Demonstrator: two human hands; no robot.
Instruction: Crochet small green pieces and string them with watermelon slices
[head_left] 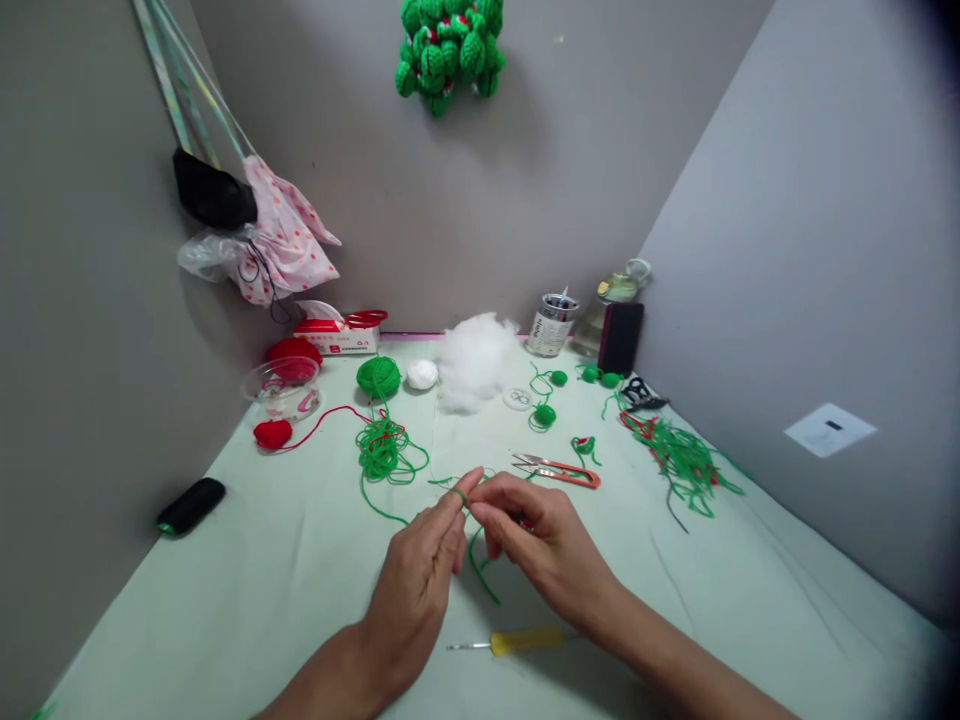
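Green yarn (pixel 482 580) runs between my hands and hangs below them toward the cloth. A strand loops round the index finger of my left hand (pixel 420 565), whose other fingers are curled. My right hand (pixel 541 535) pinches the yarn beside that fingertip, and a bit of red and green shows under its fingers. Just below the hands lies a crochet hook with a yellow handle (pixel 527 641). Orange thread snips (pixel 562 472) rest beyond my right hand. The green yarn tangle (pixel 382 449) sits beyond my left hand.
White stuffing (pixel 477 362), a green yarn ball (pixel 379 377) and a white ball (pixel 421 375) stand toward the back. At the right are yarn scraps (pixel 686 465) and a phone (pixel 621 338). A black case (pixel 191 506) lies left, near a clear tub (pixel 285 391).
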